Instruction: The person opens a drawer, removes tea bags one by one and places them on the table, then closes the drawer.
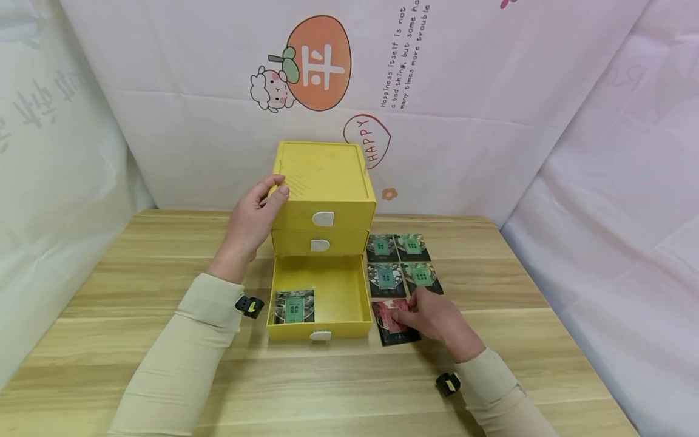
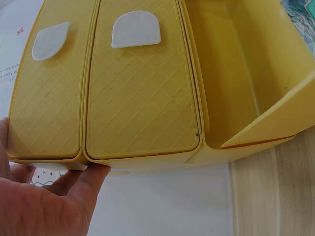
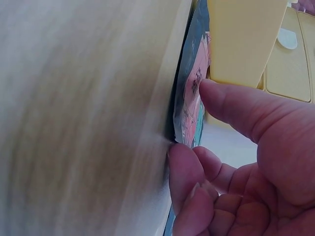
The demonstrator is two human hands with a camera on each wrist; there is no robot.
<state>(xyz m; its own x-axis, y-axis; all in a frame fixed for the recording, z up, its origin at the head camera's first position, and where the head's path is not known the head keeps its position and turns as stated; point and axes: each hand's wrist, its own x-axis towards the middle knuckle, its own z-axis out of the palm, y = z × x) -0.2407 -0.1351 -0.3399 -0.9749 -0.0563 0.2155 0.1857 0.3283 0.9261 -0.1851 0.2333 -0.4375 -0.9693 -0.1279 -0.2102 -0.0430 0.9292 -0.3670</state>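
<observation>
A yellow drawer cabinet [image 1: 327,173] stands on the table, its bottom drawer [image 1: 338,291] pulled out. My left hand [image 1: 253,212] rests on the cabinet's upper left edge; in the left wrist view, fingers touch its side wall. One dark packet with a green label [image 1: 295,306] lies in the drawer's front left corner. Beside the drawer, my right hand [image 1: 437,315] pinches the edge of a red packet [image 1: 384,312]. In the right wrist view, the thumb [image 3: 221,96] lies on that packet's printed face, while curled fingertips meet its near edge.
Several more packets [image 1: 386,278] with green and teal labels lie in two columns right of the cabinet. White tabs [image 1: 322,218] stick out from the drawer fronts. A printed white cloth [image 1: 464,121] hangs behind the wooden table [image 1: 306,388].
</observation>
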